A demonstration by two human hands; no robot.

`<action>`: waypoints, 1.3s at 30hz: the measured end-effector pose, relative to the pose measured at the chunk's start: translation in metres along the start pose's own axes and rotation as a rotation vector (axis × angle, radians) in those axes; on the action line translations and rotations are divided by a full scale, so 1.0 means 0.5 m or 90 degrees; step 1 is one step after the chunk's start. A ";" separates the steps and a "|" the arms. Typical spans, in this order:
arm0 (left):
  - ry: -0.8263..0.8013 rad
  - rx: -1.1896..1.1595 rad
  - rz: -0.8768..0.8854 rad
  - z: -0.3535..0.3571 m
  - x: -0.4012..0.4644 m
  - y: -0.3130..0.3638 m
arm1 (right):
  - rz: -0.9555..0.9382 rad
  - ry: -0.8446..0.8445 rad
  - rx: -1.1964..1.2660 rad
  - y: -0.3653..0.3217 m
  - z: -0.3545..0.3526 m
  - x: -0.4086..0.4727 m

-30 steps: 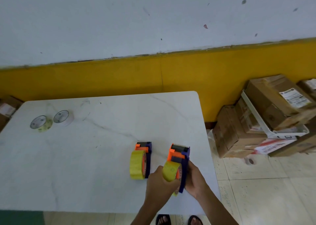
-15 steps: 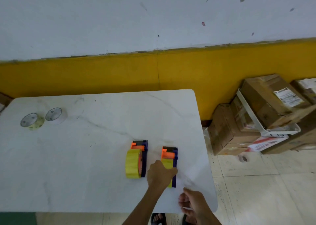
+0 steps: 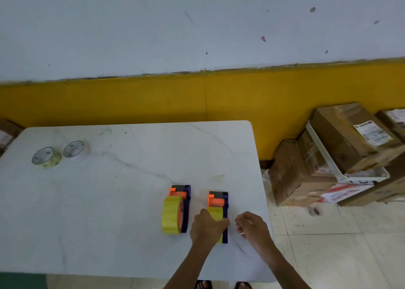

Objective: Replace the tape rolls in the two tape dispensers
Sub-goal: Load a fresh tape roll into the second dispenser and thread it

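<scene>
Writing: white shipping label with a barcode on the top box, print too small to read. A red-and-white printed sheet under the stack, text not legible. No brand visible on the dispensers or rolls.

Surface: white marbled table, rounded corners, faint grey veining and scuffs. Wall behind is pale above, mustard-yellow band below. Tiled floor at right, cardboard boxes piled against the wall with a white tray wedged between them.

Two dispensers lie side by side near the table's front right, orange and dark blue, each carrying a yellow roll. Left dispenser is untouched, its roll in full view. Right dispenser sits just beside it.

Left hand curled over the right dispenser's roll, fingers wrapped across it, gripping. Right hand loosely curled just right of that dispenser, holding nothing, apart from it.

Two spare rolls, touching each other, lie flat at the far left.
</scene>
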State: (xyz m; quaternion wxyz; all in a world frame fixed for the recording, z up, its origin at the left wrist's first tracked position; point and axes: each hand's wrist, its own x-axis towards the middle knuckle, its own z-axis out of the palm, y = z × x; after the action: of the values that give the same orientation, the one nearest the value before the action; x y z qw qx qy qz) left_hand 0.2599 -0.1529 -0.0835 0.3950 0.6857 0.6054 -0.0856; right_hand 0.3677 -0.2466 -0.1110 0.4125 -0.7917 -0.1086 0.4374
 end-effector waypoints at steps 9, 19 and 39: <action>-0.024 -0.005 0.016 -0.002 0.003 -0.010 | -0.018 -0.014 -0.062 0.008 -0.002 0.000; -0.005 0.013 0.004 0.012 0.000 -0.013 | -0.351 -0.078 -0.340 -0.084 -0.014 0.081; -0.010 -0.015 -0.032 0.003 -0.014 -0.007 | 0.153 -0.047 0.029 -0.097 0.084 0.147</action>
State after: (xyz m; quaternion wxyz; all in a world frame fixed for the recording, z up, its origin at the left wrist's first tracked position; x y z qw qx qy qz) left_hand 0.2554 -0.1595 -0.0818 0.4059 0.6649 0.6200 -0.0936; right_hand 0.3874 -0.1532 -0.1307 0.3709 -0.7725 -0.0183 0.5150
